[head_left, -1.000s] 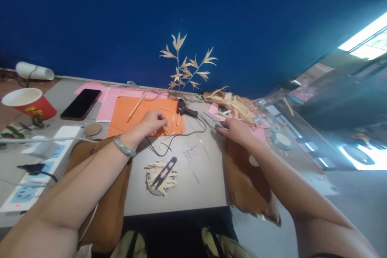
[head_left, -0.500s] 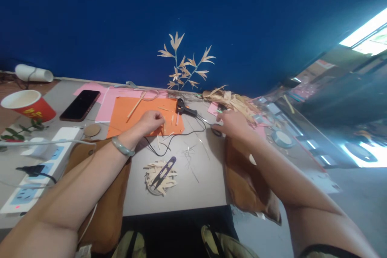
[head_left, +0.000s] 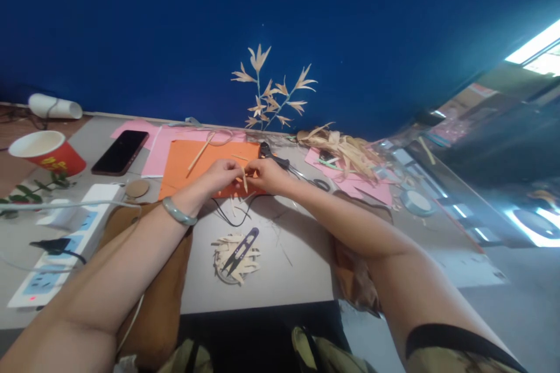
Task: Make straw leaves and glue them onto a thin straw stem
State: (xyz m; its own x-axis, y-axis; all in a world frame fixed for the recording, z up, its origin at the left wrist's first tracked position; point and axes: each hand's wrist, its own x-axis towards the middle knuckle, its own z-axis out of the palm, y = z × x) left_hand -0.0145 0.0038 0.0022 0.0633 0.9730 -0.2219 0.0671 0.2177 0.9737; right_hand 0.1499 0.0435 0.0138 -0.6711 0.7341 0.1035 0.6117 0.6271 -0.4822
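Note:
My left hand (head_left: 222, 174) and my right hand (head_left: 268, 175) meet over the near edge of an orange sheet (head_left: 192, 164). Both pinch a thin pale straw strip (head_left: 244, 177) between their fingertips. The left wrist carries a pale green bangle (head_left: 178, 213). A black glue gun (head_left: 270, 155) lies just behind my right hand, its black cord (head_left: 227, 214) running under the hands. Black thread snips (head_left: 239, 246) rest on a small pile of cut straw pieces (head_left: 233, 261) nearer to me.
Pink sheets (head_left: 168, 145), a black phone (head_left: 120, 151), a red paper cup (head_left: 46, 151) and a white power strip (head_left: 56, 245) lie at left. A heap of dried husks (head_left: 345, 148), scissors (head_left: 315, 182) and a tape roll (head_left: 415, 203) lie at right. A straw bamboo sprig (head_left: 271, 96) stands at the back.
My right hand left the scissors at the right and came leftward to join my left hand on the straw strip. The left hand stayed in place.

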